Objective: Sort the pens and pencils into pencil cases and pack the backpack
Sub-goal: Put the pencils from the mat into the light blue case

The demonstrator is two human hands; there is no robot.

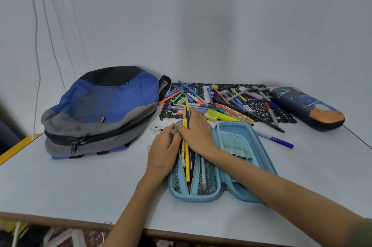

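Note:
A light blue pencil case lies open on the table in front of me, its left half holding several pencils behind mesh. My right hand grips a few pencils whose ends stick up past my fingers, over the case's far left corner. My left hand pinches the case's left edge beside them. A pile of pens and markers lies on a black lace mat behind the case. A blue and grey backpack lies zipped at the left. A dark space-print pencil case, closed, lies at the far right.
One blue pen lies loose on the table right of the open case. A small keychain charm sits by my left hand. The table's front edge runs close to me, and a white cloth backdrop hangs behind.

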